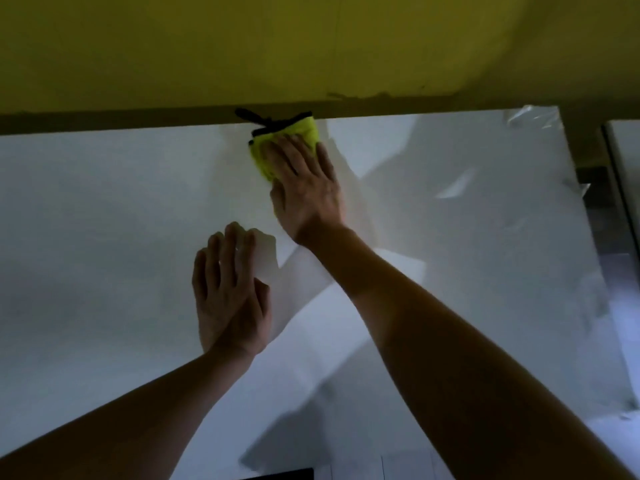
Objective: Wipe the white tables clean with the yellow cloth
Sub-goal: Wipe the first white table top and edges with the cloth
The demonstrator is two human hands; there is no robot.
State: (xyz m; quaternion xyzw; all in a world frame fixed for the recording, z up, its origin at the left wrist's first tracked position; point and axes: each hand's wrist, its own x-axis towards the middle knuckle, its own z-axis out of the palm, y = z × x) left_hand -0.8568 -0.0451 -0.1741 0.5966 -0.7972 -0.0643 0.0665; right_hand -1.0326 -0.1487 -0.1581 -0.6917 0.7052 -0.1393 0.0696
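Note:
A white table point(104, 220) fills most of the view and runs up to a yellow wall. Near its far edge, my right hand point(306, 188) lies flat on the yellow cloth point(266, 157), pressing it onto the tabletop. The cloth is folded, has a black trim, and shows mostly to the left of and beyond my fingers. My left hand point(230, 292) rests palm down on the table nearer to me, fingers slightly apart, holding nothing.
The yellow wall point(277, 46) rises directly behind the table's far edge. A second white table point(627, 161) stands to the right across a narrow gap. Clear film point(540, 116) peels at the first table's far right corner. A dark object point(284, 474) sits at the bottom edge.

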